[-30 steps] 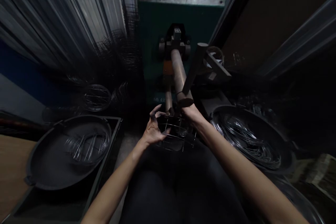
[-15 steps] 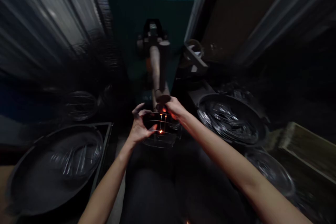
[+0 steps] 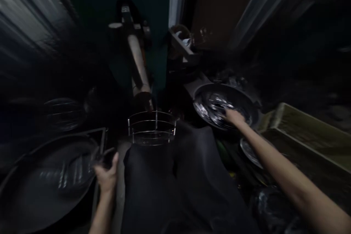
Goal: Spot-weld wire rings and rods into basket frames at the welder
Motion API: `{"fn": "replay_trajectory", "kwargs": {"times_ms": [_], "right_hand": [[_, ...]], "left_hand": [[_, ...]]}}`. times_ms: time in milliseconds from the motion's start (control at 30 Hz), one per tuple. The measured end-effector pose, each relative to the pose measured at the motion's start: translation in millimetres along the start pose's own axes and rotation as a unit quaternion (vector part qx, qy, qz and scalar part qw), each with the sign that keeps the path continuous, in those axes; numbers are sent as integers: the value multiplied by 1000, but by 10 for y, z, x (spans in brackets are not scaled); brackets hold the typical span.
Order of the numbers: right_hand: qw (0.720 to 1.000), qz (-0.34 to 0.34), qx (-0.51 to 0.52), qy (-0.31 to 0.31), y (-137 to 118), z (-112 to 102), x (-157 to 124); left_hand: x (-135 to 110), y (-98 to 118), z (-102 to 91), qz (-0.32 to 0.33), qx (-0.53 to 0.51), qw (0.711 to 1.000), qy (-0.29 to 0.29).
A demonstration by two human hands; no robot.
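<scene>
A round wire frame [image 3: 152, 121] of thin metal rings joined by short uprights stands in front of the machine's electrode arm [image 3: 139, 65], with neither hand on it. My left hand [image 3: 105, 175] is beside the right rim of the left-hand basin [image 3: 30, 197], thumb raised and fingers apart, with nothing visible in it. Several straight metal rods [image 3: 70, 173] lie in that basin. To the right, my right hand [image 3: 235, 117] reaches into another basin [image 3: 251, 108] among shiny wire pieces [image 3: 216, 104]. Its fingertips are blurred, and what they touch cannot be made out.
Behind the arm rises the machine's green body [image 3: 153, 7]. A yellowish rectangular crate [image 3: 315, 131] stands at the right. Round wire pieces [image 3: 64, 113] sit in the dark at the left. Dark cloth [image 3: 164, 190] covers my lap below the frame.
Both hands have let go of the wire frame. My left hand has moved down and left, my right hand over to the right basin. The orange sparks are gone, and the view has shifted.
</scene>
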State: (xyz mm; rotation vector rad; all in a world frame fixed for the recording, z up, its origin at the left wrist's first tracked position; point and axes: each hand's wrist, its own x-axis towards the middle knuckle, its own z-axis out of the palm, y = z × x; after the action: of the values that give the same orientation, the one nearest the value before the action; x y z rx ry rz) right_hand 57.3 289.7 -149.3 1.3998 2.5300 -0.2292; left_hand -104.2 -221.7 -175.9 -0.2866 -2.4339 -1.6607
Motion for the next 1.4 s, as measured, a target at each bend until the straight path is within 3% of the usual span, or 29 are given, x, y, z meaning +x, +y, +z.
{"fn": "replay_trajectory", "kwargs": {"times_ms": [67, 167, 267, 367, 400, 467, 600, 633, 667, 733, 833, 867, 933, 1033, 1133, 1200, 1267, 1333, 1400], "right_hand": [[999, 1, -24, -27, 282, 229, 65], [998, -50, 25, 15, 382, 332, -38], [984, -90, 120, 93, 269, 158, -244], [961, -76, 237, 124, 69, -154, -461], [943, -72, 299, 127, -17, -269, -540], [868, -83, 479, 102, -228, -500, -716], [670, -133, 730, -26, -679, -892, -1077], [639, -140, 755, -44, -750, -949, -1152], [636, -145, 756, -46, -790, -976, -1219], [689, -159, 707, -5, -781, -918, -1347], [806, -224, 545, 61, -644, -575, -1569], [830, -258, 491, 57, -599, -428, -1649], [849, -325, 416, 32, -554, -163, -1792], [847, -379, 369, 51, -626, 38, -1904], [847, -377, 364, 83, -798, -22, -1878], [851, -346, 383, 96, -927, -156, -1798], [844, -326, 416, 92, -1085, -324, -1675], [819, -331, 467, 56, -1305, -488, -1519], [779, -337, 529, 1, -1590, -618, -1352]], "left_hand": [[-304, -24, 42, -31, -2, 1000, -6], [-610, 183, 250, -2, 2, 990, -139], [-730, 570, 536, 85, -15, 954, -287], [-748, 1025, 894, 149, -76, 908, -385], [-750, 1184, 1039, 154, -97, 894, -409], [-765, 1503, 1358, 151, -137, 873, -444], [-806, 2015, 1919, 86, -223, 837, -492], [-794, 2096, 2001, 52, -247, 828, -500], [-767, 2160, 2055, 14, -275, 821, -500], [-662, 2250, 2097, -54, -347, 806, -477], [-441, 2335, 2106, -134, -441, 770, -442], [-372, 2353, 2110, -159, -456, 756, -442], [-260, 2369, 2103, -198, -460, 741, -447], [-163, 2310, 1903, -172, -406, 768, -464], [-120, 2120, 1317, -1, -245, 846, -473], [-39, 1911, 820, 119, -116, 892, -421], [151, 1649, 438, 193, -40, 930, -310], [414, 1379, 298, 248, 33, 937, -244], [651, 1155, 389, 273, 84, 924, -254]]}}
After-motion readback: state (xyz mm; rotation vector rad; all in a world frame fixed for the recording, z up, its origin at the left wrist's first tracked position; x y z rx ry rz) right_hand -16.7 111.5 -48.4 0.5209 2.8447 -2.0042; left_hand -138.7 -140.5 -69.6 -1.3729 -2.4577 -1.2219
